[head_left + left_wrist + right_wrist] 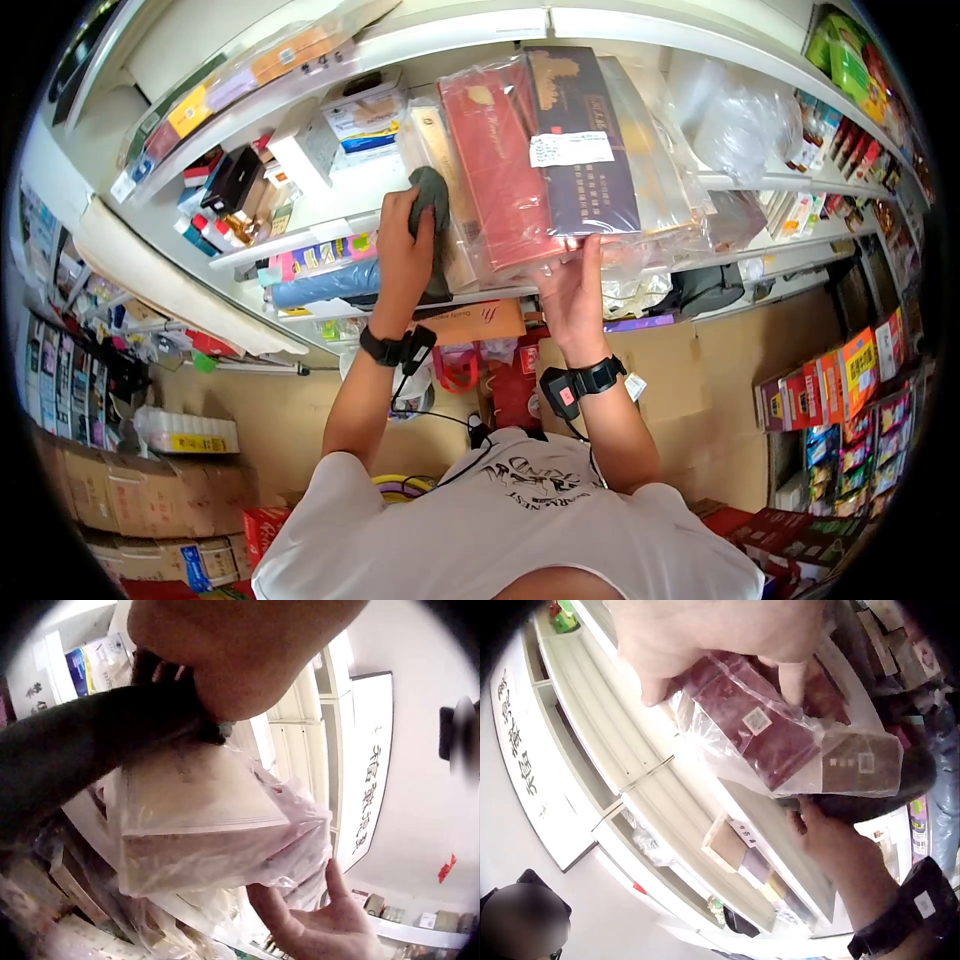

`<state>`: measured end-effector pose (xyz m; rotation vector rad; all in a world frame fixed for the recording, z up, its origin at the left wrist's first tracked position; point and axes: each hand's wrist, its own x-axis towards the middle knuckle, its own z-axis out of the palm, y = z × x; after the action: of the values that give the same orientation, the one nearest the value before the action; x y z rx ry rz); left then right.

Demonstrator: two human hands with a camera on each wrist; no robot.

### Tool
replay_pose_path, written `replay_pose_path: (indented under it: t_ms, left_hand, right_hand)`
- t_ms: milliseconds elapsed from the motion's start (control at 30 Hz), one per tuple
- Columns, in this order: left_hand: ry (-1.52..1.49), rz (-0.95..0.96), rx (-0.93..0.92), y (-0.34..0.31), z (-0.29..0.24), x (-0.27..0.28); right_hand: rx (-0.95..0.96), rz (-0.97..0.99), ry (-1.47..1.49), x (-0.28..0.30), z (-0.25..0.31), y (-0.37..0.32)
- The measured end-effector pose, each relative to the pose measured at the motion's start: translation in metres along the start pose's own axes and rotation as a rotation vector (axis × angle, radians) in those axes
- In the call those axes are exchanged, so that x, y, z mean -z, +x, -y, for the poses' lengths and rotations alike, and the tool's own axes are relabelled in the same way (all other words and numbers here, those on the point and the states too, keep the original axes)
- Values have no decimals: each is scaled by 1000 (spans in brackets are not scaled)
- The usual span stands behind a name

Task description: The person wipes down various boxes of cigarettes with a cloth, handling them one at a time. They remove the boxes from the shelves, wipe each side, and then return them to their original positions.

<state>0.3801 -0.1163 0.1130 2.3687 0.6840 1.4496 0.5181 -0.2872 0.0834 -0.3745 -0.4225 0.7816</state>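
Note:
My left hand (405, 255) grips a dark grey cloth (429, 200) at the left side of several flat boxes in clear plastic. The cloth's dark length hangs below that hand, and in the left wrist view the cloth (82, 746) crosses in front. A red box (500, 165) and a dark navy box (590, 190) with a white label lie side by side, with a cream box (443, 185) at the left. At their near end my right hand (572, 305) holds the wrapped boxes, thumb against the edge. In the right wrist view its fingers straddle the red box's end (757, 724).
White shelves (300, 235) carry bottles, cartons and a blue roll (325, 287) at the left. A clear plastic bag (745, 125) lies on the right. Cardboard boxes (150, 490) stand behind at the left, and bright packets (855, 440) at the right.

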Motion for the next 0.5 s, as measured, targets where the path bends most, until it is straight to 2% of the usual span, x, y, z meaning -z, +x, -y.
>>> replay_pose_path:
  t_ms: [67, 133, 200, 267, 333, 367, 433, 500]
  left_hand:
    - [-44, 10, -11, 15, -9, 8]
    - [-97, -31, -124, 55, -25, 15]
    - [-70, 21, -291, 105, -55, 15]
    - [-66, 172, -521, 140, -84, 2]
    - [-181, 399, -626, 154, -119, -19]
    - [-188, 405, -629, 158, -125, -36]
    - [130, 512, -815, 166, -127, -69]
    - [226, 451, -823, 168, -119, -93]
  right_hand:
    - [-8, -26, -20, 7, 1, 0]
    - [-24, -51, -42, 8, 1, 0]
    - [-25, -60, -12, 4, 1, -2]
    - [-21, -71, -17, 6, -1, -3]
    - [-11, -81, -23, 7, -1, -4]
    - [8, -78, -63, 7, -2, -6]
    - [42, -120, -98, 9, -5, -8]
    - [64, -154, -89, 8, -6, -9]
